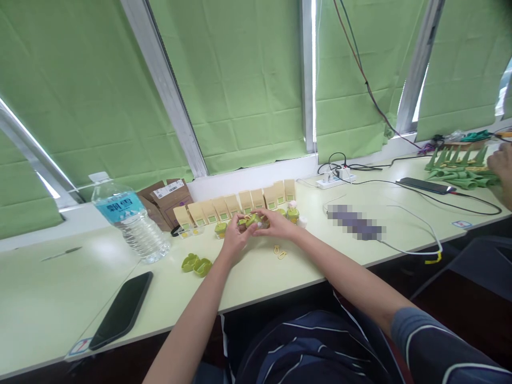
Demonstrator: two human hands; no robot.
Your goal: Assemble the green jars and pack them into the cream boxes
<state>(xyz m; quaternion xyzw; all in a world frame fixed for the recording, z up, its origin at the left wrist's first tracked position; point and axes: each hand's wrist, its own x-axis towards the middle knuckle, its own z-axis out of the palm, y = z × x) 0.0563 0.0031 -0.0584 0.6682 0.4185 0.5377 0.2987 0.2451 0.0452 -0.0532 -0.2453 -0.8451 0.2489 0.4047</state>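
Note:
My left hand (237,236) and my right hand (274,224) meet over the middle of the table, fingers closed around a small green piece (253,219). Its exact kind is partly hidden by my fingers. Beside my left hand stands a small clear container with a green lid (221,229); a similar green-lidded container (293,214) is beyond my right hand. Two green cup-like pieces (202,266) lie left of my left forearm. Below my right hand are two small yellow loops (277,249). Behind both hands stretches a row of tan folded cards (232,205) with green patches.
A large water bottle (134,224) and a cardboard box (168,200) stand at left, with a dark phone (122,310) nearer. Cables run from a power strip (335,181) to another phone (425,185). At far right, a co-worker's hand (501,162) is near green cone-shaped pieces (454,159).

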